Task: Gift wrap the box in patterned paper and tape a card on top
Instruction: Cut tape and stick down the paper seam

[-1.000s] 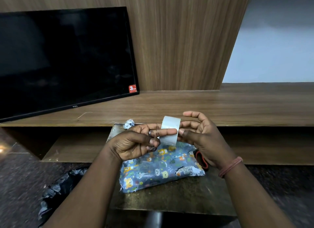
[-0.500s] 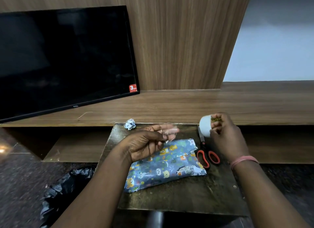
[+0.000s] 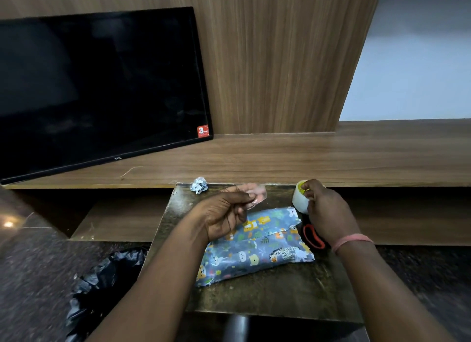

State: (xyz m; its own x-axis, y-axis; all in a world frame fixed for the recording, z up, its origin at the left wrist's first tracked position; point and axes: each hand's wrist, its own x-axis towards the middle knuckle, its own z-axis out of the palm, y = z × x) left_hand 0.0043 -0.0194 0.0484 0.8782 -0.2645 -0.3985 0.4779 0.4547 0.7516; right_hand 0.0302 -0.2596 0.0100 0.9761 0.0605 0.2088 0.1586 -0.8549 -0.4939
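From the head camera, the wrapped box lies just right of the frame's centre on a small dark table, covered in blue-grey paper printed with cartoon animals; a folded paper edge runs across its top. No card shows on it.

The left hand sits above the box's upper-left corner, fingers curled, pinching a loose strip of clear tape that stands up from thumb and fingertips towards the table's far edge. The right hand is at the right of centre, fingers curled round a white tape roll, with a fingertip on its yellow core. Whether the roll rests on the table cannot be told. Red-handled scissors lie just below this hand, beside the box's right end, partly hidden by the wrist, which wears a pink band.

A crumpled scrap of paper sits at the table's far left corner. In the upper left a dark television leans on a wooden shelf. A black plastic bag lies on the floor at lower left
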